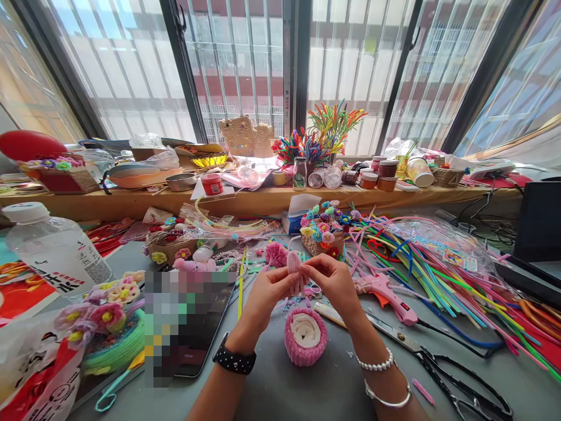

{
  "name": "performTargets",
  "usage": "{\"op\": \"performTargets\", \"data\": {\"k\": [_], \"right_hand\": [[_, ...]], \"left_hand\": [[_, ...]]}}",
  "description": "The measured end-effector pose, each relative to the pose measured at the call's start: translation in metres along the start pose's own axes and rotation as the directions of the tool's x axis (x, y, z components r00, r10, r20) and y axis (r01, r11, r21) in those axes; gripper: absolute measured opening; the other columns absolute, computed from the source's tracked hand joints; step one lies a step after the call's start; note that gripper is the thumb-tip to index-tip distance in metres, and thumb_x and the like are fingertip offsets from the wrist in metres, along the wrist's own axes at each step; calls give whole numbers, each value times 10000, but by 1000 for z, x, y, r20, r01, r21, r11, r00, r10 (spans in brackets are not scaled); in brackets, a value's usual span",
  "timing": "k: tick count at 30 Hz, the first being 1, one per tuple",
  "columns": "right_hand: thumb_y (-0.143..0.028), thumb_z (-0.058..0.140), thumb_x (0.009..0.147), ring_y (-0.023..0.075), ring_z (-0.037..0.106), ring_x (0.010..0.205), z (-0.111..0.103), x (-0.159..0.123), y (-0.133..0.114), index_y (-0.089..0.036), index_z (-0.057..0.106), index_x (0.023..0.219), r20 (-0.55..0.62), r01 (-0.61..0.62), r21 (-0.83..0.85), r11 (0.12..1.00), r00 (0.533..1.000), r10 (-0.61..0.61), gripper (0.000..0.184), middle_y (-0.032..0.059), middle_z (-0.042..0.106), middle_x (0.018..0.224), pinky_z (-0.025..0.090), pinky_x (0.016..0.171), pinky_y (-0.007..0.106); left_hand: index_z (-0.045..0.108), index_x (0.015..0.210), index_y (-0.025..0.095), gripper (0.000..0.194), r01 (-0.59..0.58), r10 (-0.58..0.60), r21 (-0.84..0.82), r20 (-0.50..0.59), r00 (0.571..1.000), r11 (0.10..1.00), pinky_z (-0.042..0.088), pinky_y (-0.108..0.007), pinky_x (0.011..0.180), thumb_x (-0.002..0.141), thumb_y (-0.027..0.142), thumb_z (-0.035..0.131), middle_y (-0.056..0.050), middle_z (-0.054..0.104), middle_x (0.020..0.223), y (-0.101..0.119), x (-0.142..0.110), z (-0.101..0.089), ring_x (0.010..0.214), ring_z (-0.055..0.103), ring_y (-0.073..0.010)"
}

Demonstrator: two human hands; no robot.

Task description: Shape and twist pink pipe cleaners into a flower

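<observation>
Both my hands meet above the grey table and pinch a small pink pipe-cleaner piece [295, 268] between them. My left hand [266, 292], with a black watch on its wrist, grips the piece from the left with closed fingers. My right hand [335, 285], with bead and metal bracelets on its wrist, grips it from the right. Just below my hands a small pink fuzzy cup [305, 337] with white stuffing inside stands on the table.
A pink glue gun [385, 292] and black-handled scissors [442, 365] lie to the right, beside a heap of coloured pipe cleaners [438, 269]. A tablet [193, 321], a green yarn basket with flowers [109, 345] and a plastic bottle [56, 248] are to the left. Small flower baskets [324, 237] stand behind.
</observation>
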State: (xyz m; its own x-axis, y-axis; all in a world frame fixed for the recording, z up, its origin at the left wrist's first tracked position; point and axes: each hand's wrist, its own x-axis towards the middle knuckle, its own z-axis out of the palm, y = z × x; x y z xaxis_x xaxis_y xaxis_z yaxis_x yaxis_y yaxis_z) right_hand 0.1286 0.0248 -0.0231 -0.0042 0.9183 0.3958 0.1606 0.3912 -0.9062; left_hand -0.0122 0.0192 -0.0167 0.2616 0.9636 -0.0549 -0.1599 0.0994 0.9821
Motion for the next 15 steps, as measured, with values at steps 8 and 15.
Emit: {"op": "performTargets", "data": {"k": [8,15], "right_hand": [[-314,578,706,153,573,619,4,-2,1,-153,632,746,27,-9,15,1000,1000,9,174,48,636,700,469,569,258],[-224,543,727,151,595,626,9,-2,1,-169,605,783,9,58,-54,997,998,-58,101,36,641,703,501,584,260]], "left_hand": [[677,870,168,279,21,-21,-80,1,1000,997,443,-271,701,634,313,643,-23,659,713,0,0,-1,685,567,-148],[687,823,153,301,27,-31,-79,-53,998,996,452,-284,687,571,318,686,-38,668,719,-2,5,-3,675,580,-166]]}}
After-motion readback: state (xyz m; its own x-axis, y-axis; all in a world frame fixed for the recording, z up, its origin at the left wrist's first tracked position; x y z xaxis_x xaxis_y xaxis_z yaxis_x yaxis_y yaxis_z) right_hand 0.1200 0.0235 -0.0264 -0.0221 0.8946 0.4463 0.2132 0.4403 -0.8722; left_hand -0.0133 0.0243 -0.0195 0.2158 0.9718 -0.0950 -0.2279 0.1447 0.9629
